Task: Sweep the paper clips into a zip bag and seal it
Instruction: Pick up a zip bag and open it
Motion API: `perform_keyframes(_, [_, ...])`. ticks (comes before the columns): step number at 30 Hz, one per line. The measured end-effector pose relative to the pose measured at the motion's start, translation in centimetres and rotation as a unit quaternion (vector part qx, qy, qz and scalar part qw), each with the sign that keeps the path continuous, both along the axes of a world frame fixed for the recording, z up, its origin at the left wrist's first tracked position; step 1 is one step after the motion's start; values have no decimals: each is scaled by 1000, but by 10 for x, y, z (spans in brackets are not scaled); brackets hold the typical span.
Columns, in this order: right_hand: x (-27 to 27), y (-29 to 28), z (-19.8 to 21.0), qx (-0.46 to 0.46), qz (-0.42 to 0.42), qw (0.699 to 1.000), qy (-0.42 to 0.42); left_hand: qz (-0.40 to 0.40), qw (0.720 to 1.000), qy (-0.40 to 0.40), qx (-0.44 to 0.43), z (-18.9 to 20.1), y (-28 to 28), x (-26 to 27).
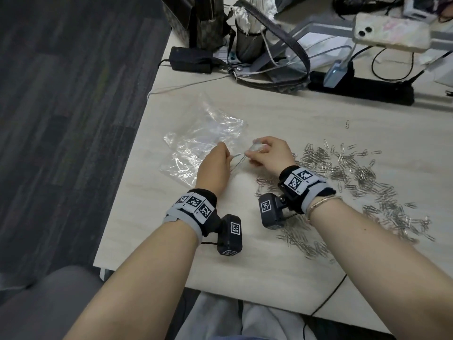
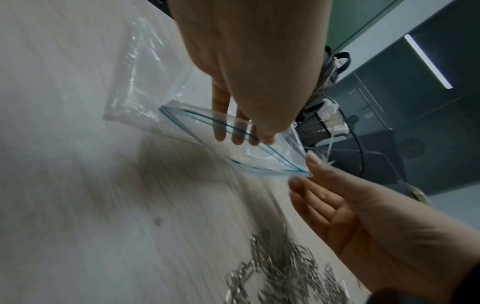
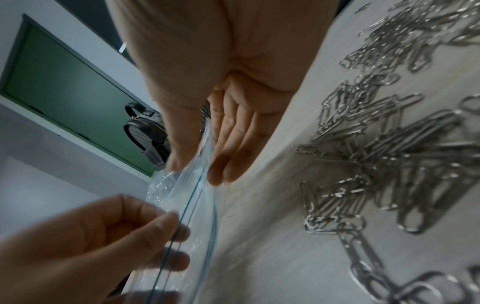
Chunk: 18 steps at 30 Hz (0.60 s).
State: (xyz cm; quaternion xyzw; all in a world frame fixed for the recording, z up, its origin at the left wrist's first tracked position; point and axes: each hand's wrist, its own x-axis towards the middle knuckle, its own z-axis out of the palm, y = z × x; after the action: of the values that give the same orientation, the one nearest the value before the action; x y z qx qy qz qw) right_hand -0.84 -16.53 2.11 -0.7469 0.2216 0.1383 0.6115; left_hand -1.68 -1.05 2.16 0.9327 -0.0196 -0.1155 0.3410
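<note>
Zip bag [image 1: 196, 143] lying crumpled on table [image 1: 269, 114], mouth gaping toward person, blue seal lines parting. Left hand [image 1: 215, 165] gripping near lip, fingers [image 2: 221, 131] curling inside opening, showing through clear plastic. Right hand [image 1: 269, 155] pinching far corner of mouth between thumb [image 3: 179, 158] and fingertips. Paper clips [image 1: 355, 182] sitting loose in one broad scatter right of bag, too many for counting; one stray clip [image 1: 347, 124] lying apart, farther back.

The zip bag [image 1: 196, 148] is clear with thin blue-green lines along its mouth. The paper clips [image 1: 348, 182] are silver. The table [image 1: 269, 261] is pale wood grain. The wrist bands [image 1: 193, 209] are grey, bearing black-and-white square codes.
</note>
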Motion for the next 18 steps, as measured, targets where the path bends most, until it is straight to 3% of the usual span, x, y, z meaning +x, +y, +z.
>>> perform_keyframes(3, [-8,-3,0,-66,37,997,5,-45,999,-13,-1,5,-11,-4])
perform_keyframes(6, [-12,-2,-2,-112,-12,994,2,-79,997,-14,-2,6,-17,-9])
perform_keyframes(13, [-32,-11,2,-49,-70,996,35,-86,996,-11,-6,12,-20,-18])
perform_keyframes(18, [-59,-38,13,-82,-94,989,74,-56,998,-32,-18,18,-28,-19])
